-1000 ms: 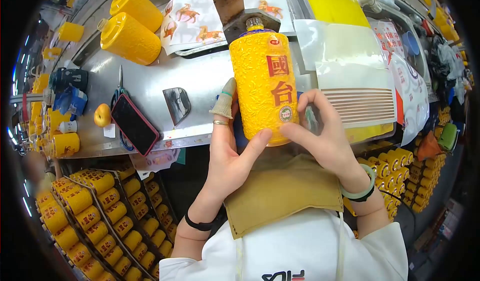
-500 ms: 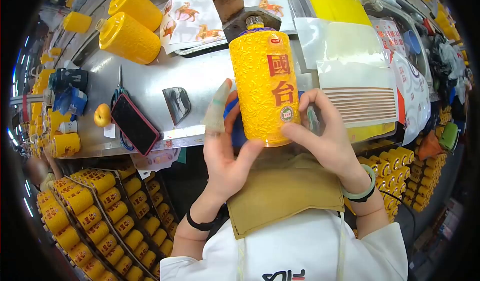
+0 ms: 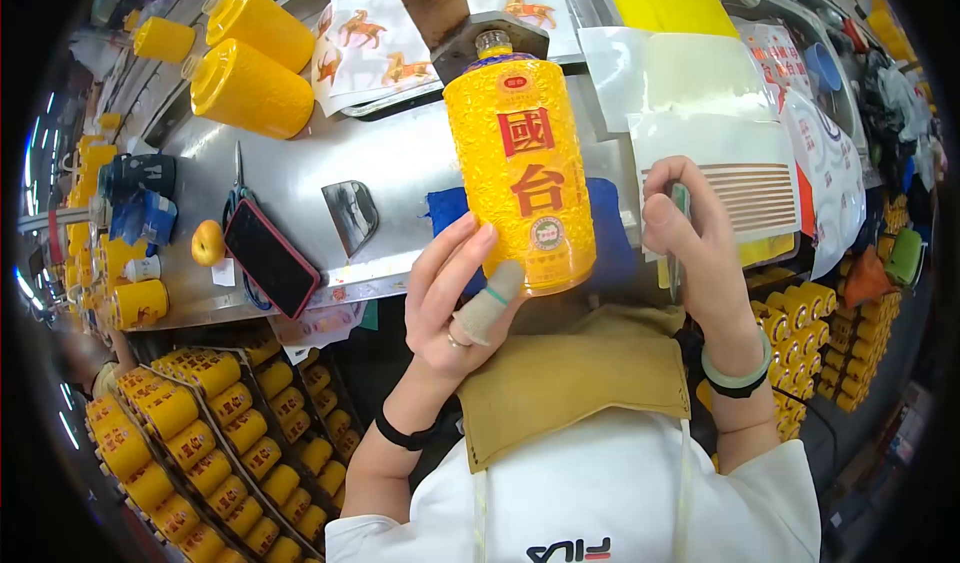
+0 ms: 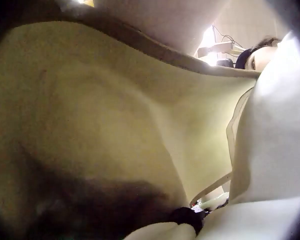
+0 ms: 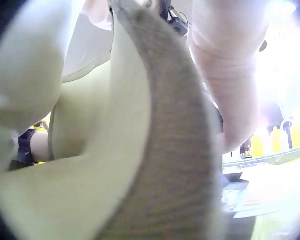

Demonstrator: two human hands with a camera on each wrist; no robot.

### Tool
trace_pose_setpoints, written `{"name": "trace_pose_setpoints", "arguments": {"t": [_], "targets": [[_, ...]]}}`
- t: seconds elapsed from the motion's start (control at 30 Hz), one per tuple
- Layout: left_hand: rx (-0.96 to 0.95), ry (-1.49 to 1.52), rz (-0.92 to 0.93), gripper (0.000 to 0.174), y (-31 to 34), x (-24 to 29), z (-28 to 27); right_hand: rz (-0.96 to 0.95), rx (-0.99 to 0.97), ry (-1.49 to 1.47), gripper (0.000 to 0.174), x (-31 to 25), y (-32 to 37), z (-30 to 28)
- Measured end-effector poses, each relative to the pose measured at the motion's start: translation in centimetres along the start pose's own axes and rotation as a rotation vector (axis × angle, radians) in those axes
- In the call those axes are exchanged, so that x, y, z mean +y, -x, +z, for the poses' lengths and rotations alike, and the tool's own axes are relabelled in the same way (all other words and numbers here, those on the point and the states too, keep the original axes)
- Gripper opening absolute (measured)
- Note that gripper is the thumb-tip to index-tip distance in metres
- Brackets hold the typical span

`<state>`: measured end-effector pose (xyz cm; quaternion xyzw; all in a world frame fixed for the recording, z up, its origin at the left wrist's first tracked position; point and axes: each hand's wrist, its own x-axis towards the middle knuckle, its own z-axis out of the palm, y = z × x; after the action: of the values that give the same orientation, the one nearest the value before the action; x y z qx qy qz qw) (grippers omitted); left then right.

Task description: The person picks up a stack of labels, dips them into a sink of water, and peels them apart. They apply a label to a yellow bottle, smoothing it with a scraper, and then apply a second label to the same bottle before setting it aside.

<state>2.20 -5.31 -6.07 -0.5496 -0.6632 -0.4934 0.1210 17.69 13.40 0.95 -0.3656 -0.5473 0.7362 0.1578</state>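
Head view: we judge an uneven touch from the left hand (image 3: pixel 450 303), fingers against the base, firmness untold, could skew the bottle (image 3: pixel 518 163) below the metal bracket (image 3: pixel 453 55); right hand (image 3: pixel 714 258) pinching clear scraper (image 3: pixel 680 206); bottle yellow, embossed, red-lettered. Left wrist, then right wrist: we find mostly tan apron (image 4: pixel 90 110), no grip visible.

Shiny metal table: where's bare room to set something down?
Bare metal shows between the white horse-printed sheets, the dark reflective plate and the yellow textured bottle; a narrower patch separates that plate from the red-edged black phone. The right is crowded with pale overlapping sheets.
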Motion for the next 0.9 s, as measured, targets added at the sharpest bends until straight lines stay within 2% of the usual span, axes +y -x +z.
{"name": "trace_pose_setpoints", "arguments": {"t": [0.03, 0.13, 0.2, 0.27, 0.33, 0.4, 0.43, 0.5, 0.6, 0.67, 0.73, 0.77, 0.8, 0.87, 0.9], "targets": [[-0.014, -0.079, 0.033, 0.032, -0.3, 0.2, -0.1, -0.033, 0.012, 0.012, 0.023, 0.1, 0.0, 0.1], [-0.102, -0.075, 0.045, 0.033, -1.3, 0.5, -0.5, -0.04, 0.022, 0.057, 0.024, 0.1, 0.2, 0.4], [-0.06, -0.011, 0.068, 0.037, -0.8, 0.1, 0.1, -0.041, 0.012, 0.036, 0.024, 0.1, 0.3, 0.5], [-0.012, 0.199, -0.237, 0.038, 0.1, 0.6, 0.3, -0.039, 0.003, 0.011, 0.024, 0.3, 0.3, 0.4], [0.012, 0.25, -0.212, 0.04, 0.8, 0.1, 0.3, -0.049, 0.008, 0.002, 0.025, 0.6, 0.3, 0.3], [-0.105, -0.111, -0.001, 0.042, 0.6, 0.3, -0.5, -0.044, 0.009, -0.007, 0.026, 0.9, 0.3, 0.3], [-0.105, -0.113, -0.002, 0.042, 0.6, 0.4, -0.4, -0.044, 0.008, -0.013, 0.026, 0.9, 0.3, 0.2], [-0.098, -0.315, 0.109, 0.045, 0.6, 0.4, -0.3, -0.046, 0.004, -0.019, 0.027, 1.1, 0.2, 0.1], [-0.099, -0.363, 0.133, 0.035, -0.2, 1.1, 0.3, -0.055, -0.004, 0.004, 0.028, 1.2, 0.3, -0.2], [-0.155, -0.38, 0.13, 0.036, -0.4, 1.6, 0.4, -0.06, -0.017, 0.032, 0.029, 1.1, 0.3, -0.1], [-0.102, -0.318, 0.166, 0.035, -0.3, 1.8, 1.0, -0.172, -0.054, 0.106, 0.031, 0.5, 0.3, 0.2], [0.04, -0.216, 0.103, 0.049, -0.3, 1.4, 1.5, -0.175, -0.061, 0.109, 0.031, 0.0, 0.3, 0.2], [0.048, -0.221, 0.103, 0.049, -0.1, 1.1, 1.8, -0.183, -0.053, 0.145, 0.032, -0.6, 0.3, 0.1], [-0.029, 0.373, -0.594, 0.073, 0.4, 0.5, 1.7, -0.191, -0.048, 0.182, 0.034, -1.3, 0.3, 0.2], [-0.118, 0.224, -0.512, 0.082, -0.1, 0.5, 0.9, -0.276, -0.018, 0.233, 0.037, -1.6, 0.1, 0.4]]}}
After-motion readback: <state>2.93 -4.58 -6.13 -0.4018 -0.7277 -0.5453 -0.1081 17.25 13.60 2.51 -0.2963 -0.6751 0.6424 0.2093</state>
